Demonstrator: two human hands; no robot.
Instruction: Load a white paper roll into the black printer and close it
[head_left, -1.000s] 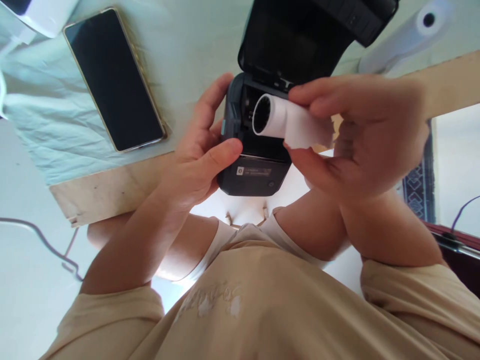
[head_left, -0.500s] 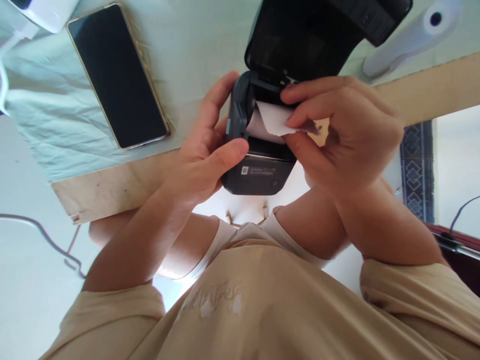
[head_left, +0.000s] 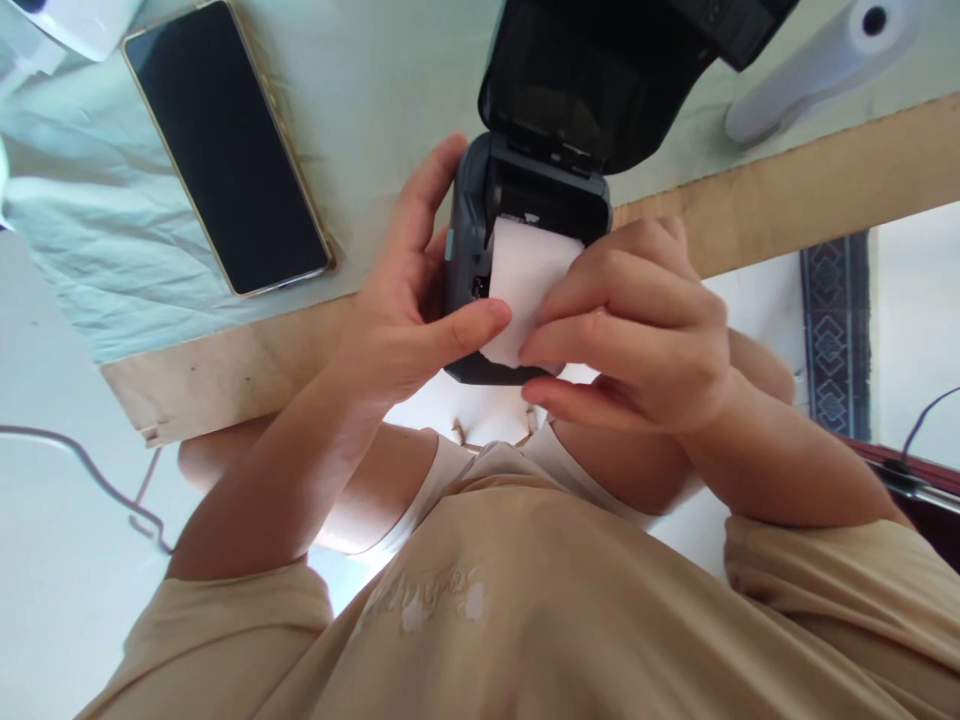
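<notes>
A dark grey portable label printer [head_left: 469, 215] sits at the table's front edge with its black lid [head_left: 570, 85] swung up and back. My left hand [head_left: 420, 290] grips the printer's left side, thumb over the front corner. From the compartment a white paper strip [head_left: 525, 275] runs forward over the printer's front edge. My right hand [head_left: 630, 330] holds the strip's right side near its loose end, the fingers bent over it. The roll inside is hidden under the strip and my fingers.
A phone [head_left: 229, 150] with a dark screen lies on the pale green cloth [head_left: 360, 120] to the left. A white handheld device [head_left: 810, 75] stands at the right. The table's bare wooden edge [head_left: 247, 375] runs along the front. A white object [head_left: 94, 25] shows at the top left.
My right hand has moved left and toward me, drawing the paper strip out over the printer's front, which covers the front label. My left hand keeps its grip.
</notes>
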